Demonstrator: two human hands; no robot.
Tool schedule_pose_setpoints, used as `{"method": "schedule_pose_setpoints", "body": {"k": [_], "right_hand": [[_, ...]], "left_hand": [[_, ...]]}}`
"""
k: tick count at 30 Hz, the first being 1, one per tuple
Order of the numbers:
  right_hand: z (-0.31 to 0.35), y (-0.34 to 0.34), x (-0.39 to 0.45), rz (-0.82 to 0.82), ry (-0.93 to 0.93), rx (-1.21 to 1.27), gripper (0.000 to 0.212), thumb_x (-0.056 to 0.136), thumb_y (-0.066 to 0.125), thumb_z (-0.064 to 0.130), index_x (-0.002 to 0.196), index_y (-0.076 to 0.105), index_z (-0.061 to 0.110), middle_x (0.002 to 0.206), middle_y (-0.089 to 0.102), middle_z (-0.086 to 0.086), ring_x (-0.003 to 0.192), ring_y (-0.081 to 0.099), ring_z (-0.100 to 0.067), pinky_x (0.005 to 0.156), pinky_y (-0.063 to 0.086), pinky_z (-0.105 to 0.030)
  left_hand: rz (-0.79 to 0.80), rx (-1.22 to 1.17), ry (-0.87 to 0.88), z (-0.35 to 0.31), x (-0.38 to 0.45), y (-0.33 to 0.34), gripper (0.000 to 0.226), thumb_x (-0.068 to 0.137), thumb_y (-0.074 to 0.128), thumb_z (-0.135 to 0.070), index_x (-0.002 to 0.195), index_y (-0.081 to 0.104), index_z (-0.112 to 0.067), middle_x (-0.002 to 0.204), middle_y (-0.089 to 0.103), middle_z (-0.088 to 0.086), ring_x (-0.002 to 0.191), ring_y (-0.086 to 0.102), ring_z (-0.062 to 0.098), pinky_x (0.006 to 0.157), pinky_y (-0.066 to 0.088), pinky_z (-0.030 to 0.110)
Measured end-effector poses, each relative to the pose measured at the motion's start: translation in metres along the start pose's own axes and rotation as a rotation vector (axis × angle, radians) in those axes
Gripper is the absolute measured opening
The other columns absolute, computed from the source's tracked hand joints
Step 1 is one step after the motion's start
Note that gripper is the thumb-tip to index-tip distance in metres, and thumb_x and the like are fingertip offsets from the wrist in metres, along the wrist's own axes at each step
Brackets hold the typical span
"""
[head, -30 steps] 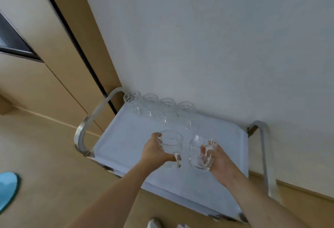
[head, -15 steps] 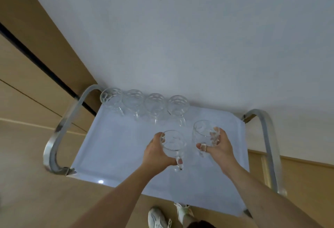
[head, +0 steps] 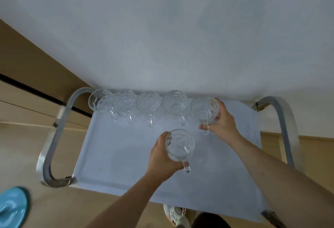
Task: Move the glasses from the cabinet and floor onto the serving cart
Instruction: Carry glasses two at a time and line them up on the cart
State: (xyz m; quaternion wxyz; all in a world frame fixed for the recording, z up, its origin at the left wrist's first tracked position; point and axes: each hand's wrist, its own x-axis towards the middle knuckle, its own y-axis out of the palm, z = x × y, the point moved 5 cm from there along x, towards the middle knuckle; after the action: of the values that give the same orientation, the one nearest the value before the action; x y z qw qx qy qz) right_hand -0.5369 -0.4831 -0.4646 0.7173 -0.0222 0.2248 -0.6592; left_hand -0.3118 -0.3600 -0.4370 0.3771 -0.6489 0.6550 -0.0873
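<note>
The serving cart [head: 115,155] has a pale blue-white top and metal handles at both ends. Several clear handled glass mugs [head: 150,103] stand in a row along its far edge by the wall. My right hand [head: 223,123] grips another clear mug [head: 204,111] at the right end of that row, down at the cart top. My left hand [head: 160,157] grips a second clear mug [head: 179,144] over the middle of the cart, its handle pointing toward me.
A white wall rises right behind the cart. Wooden cabinet fronts [head: 27,90] stand at the left. A light blue object [head: 12,208] lies on the wooden floor at the lower left. A white shoe [head: 176,215] shows under the cart's near edge.
My right hand has carried its mug away from me to the right end of the row by the wall. The left hand and its mug stay over the cart's middle. The view has tilted down.
</note>
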Motion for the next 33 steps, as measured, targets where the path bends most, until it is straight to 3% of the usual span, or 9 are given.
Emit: {"method": "schedule_pose_setpoints", "body": {"k": [3, 8, 14, 17, 20, 23, 27, 30, 33], "right_hand": [[-0.002, -0.003, 0.013, 0.008, 0.003, -0.030, 0.117, 0.050, 0.100, 0.012, 0.149, 0.041, 0.028, 0.122, 0.062, 0.006, 0.105, 0.062, -0.012, 0.081, 0.044, -0.001], [-0.014, -0.004, 0.010, -0.035, 0.044, -0.049, 0.117, 0.058, 0.098, 0.018, 0.154, 0.033, 0.033, 0.128, 0.060, 0.002, 0.103, 0.063, -0.017, 0.095, 0.051, -0.028], [-0.028, -0.016, -0.056, -0.236, 0.200, -0.078, 0.063, 0.086, 0.079, 0.027, 0.142, 0.049, 0.025, 0.127, 0.061, -0.004, 0.098, 0.062, -0.016, 0.089, 0.049, -0.027], [-0.009, -0.002, -0.102, -0.215, 0.168, -0.055, 0.053, 0.089, 0.073, 0.040, 0.136, 0.055, 0.025, 0.121, 0.062, 0.003, 0.099, 0.063, -0.011, 0.083, 0.049, -0.018], [0.006, 0.016, -0.134, -0.061, 0.119, -0.085, 0.072, 0.083, 0.076, 0.050, 0.146, 0.046, 0.030, 0.135, 0.055, 0.010, 0.119, 0.056, -0.008, 0.100, 0.046, -0.024], [0.004, 0.017, -0.146, 0.051, 0.106, -0.221, 0.109, 0.065, 0.088, 0.053, 0.154, 0.031, 0.029, 0.147, 0.039, 0.012, 0.130, 0.042, -0.006, 0.111, 0.038, -0.029], [-0.008, 0.010, -0.154, 0.114, 0.101, -0.328, 0.129, 0.052, 0.098, 0.037, 0.156, 0.022, 0.027, 0.148, 0.032, 0.006, 0.133, 0.040, -0.011, 0.108, 0.039, -0.028], [-0.012, 0.004, -0.150, 0.055, 0.112, -0.326, 0.122, 0.054, 0.096, 0.029, 0.153, 0.026, 0.031, 0.139, 0.038, 0.012, 0.129, 0.044, -0.010, 0.104, 0.039, -0.024], [-0.010, -0.010, -0.137, 0.013, 0.140, -0.294, 0.119, 0.058, 0.094, 0.026, 0.155, 0.024, 0.031, 0.138, 0.039, 0.013, 0.126, 0.042, -0.008, 0.102, 0.038, -0.023]], "left_hand": [[-0.005, -0.020, 0.018, -0.004, 0.001, 0.010, 0.095, 0.038, 0.096, -0.041, 0.114, 0.040, -0.052, 0.110, 0.061, -0.023, 0.100, 0.059, -0.003, 0.074, 0.043, 0.007], [0.004, -0.045, 0.059, -0.005, -0.005, 0.020, 0.102, 0.042, 0.097, -0.042, 0.123, 0.035, -0.050, 0.118, 0.055, -0.023, 0.104, 0.057, -0.002, 0.079, 0.045, 0.014], [0.033, -0.075, 0.129, -0.005, -0.013, 0.033, 0.106, 0.043, 0.096, -0.047, 0.125, 0.028, -0.052, 0.124, 0.051, -0.018, 0.108, 0.055, 0.000, 0.081, 0.046, 0.016], [0.090, -0.060, 0.207, -0.007, -0.017, 0.052, 0.105, 0.051, 0.096, -0.039, 0.134, 0.031, -0.035, 0.129, 0.044, -0.013, 0.112, 0.048, -0.002, 0.086, 0.040, 0.007], [0.145, -0.013, 0.296, -0.009, -0.023, 0.071, 0.094, 0.066, 0.085, -0.022, 0.143, 0.033, -0.010, 0.132, 0.037, -0.006, 0.117, 0.043, 0.006, 0.089, 0.041, 0.007], [0.277, 0.004, 0.267, -0.011, -0.029, 0.077, 0.084, 0.073, 0.063, -0.002, 0.148, 0.028, -0.015, 0.134, 0.035, -0.009, 0.116, 0.047, 0.009, 0.091, 0.048, 0.022], [0.363, 0.100, 0.277, -0.019, -0.015, 0.063, 0.080, 0.072, 0.050, -0.013, 0.150, 0.037, -0.029, 0.138, 0.055, -0.004, 0.124, 0.056, 0.019, 0.100, 0.048, 0.035], [0.236, 0.198, 0.356, -0.043, 0.002, 0.037, 0.076, 0.071, 0.050, 0.007, 0.143, 0.054, -0.018, 0.140, 0.057, 0.003, 0.131, 0.050, 0.023, 0.105, 0.037, 0.023], [-0.013, 0.238, 0.500, -0.084, 0.023, 0.007, 0.069, 0.074, 0.058, 0.008, 0.140, 0.055, -0.012, 0.142, 0.052, 0.009, 0.132, 0.043, 0.031, 0.108, 0.040, 0.035]]}}
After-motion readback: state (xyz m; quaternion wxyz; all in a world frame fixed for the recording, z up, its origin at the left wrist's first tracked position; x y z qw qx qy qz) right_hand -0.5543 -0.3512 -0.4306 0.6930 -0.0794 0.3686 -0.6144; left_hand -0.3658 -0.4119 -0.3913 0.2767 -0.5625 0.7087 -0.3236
